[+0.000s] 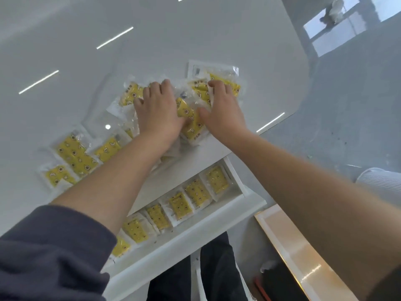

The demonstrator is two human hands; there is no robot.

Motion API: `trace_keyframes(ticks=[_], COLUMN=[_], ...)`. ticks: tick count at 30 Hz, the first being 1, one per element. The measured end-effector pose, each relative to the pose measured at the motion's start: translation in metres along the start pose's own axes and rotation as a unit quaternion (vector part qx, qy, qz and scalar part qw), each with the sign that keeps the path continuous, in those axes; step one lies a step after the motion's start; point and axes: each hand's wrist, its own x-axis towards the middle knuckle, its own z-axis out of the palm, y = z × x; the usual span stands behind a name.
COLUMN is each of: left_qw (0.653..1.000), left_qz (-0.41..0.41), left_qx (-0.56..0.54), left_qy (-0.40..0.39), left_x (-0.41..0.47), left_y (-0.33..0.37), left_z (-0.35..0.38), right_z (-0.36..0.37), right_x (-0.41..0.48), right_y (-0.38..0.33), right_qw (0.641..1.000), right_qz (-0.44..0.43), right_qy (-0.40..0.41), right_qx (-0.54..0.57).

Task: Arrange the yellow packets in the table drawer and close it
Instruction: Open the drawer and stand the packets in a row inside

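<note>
Yellow packets in clear wrappers lie scattered on the glossy white table [195, 40]. My left hand [159, 109] and my right hand [221, 107] press down side by side on a loose pile of packets [191, 118] near the table's front edge, fingers curled over the wrappers. More packets [73, 153] lie flat to the left of my left forearm. Below the edge the white drawer [195, 231] stands pulled out. A row of several packets [180, 205] lies in it, overlapping; my left sleeve hides its left end.
A white card or flat pack [195, 68] lies behind the pile. The table's rounded corner is at the right, with grey floor beyond. A white ribbed object [377, 177] and an orange-topped surface [299, 253] stand to the right of the drawer. My dark trousers show below it.
</note>
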Motion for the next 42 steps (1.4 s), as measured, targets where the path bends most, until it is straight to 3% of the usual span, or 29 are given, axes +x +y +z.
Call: trace_keyframes(ticks=[4,7,9,12,15,17,20,23,28,37,42], left_qw=[0.99,0.974,0.964,0.955,0.954,0.949,0.97,0.996,0.98,0.98,0.992], left_qz=[-0.023,-0.014,0.01,0.045,0.047,0.011,-0.01,0.065,0.148,0.12,0.12], left_qx=[-0.142,-0.226,-0.265,-0.293,-0.296,-0.314,-0.242,-0.051,0.119,0.147,0.044], left_qy=[-0.007,-0.004,0.0,-0.001,-0.016,-0.016,0.018,-0.025,-0.064,-0.054,-0.021], left_x=[0.01,0.016,0.02,0.022,0.025,0.03,0.042,0.052,0.055,0.081,0.09], left_y=[-0.006,-0.012,-0.01,0.007,0.037,0.055,0.069,0.075,0.089,0.115,0.132], left_z=[-0.005,-0.01,-0.016,-0.025,-0.024,-0.018,-0.007,0.005,0.02,0.023,0.011], right_z=[-0.003,-0.011,-0.019,-0.041,-0.06,-0.07,-0.094,-0.122,-0.14,-0.119,-0.119], right_x=[0.019,0.025,0.026,0.025,0.026,0.033,0.049,0.062,0.072,0.072,0.07], right_y=[-0.002,-0.001,0.004,0.013,0.028,0.046,0.078,0.111,0.139,0.156,0.162], right_qw=[0.987,0.986,0.971,0.942,0.935,0.94,0.936,0.916,0.838,0.806,0.794], right_qz=[0.112,0.1,0.093,0.049,-0.014,-0.012,0.037,0.075,0.141,0.163,0.158], right_qy=[-0.015,-0.033,-0.061,-0.155,-0.234,-0.241,-0.243,-0.257,-0.329,-0.338,-0.337], right_qx=[0.117,0.132,0.211,0.295,0.265,0.243,0.25,0.297,0.411,0.457,0.48])
